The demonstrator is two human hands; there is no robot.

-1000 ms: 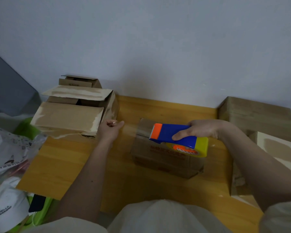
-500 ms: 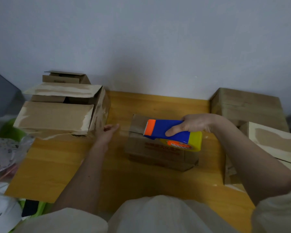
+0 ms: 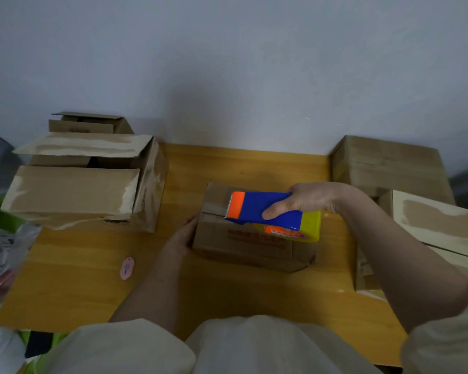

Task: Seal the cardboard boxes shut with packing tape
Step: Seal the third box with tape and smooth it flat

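A small closed cardboard box (image 3: 243,244) with red print sits mid-table. My right hand (image 3: 303,201) grips a blue, orange and yellow tape dispenser (image 3: 270,211) held over the box top, its orange toothed end pointing left near the top seam. My left hand (image 3: 181,238) rests flat against the box's left side, fingers straight. Whether the dispenser touches the box cannot be told.
A large open-flapped box (image 3: 87,184) stands at the left with a smaller one (image 3: 87,122) behind it. Closed boxes (image 3: 384,163) and a flapped box (image 3: 438,233) crowd the right. A small pink object (image 3: 126,268) lies on the wooden table (image 3: 79,265). Bags lie off the left edge.
My left hand moved right from the large open box to the small box's left side. The dispenser stayed over the small box.
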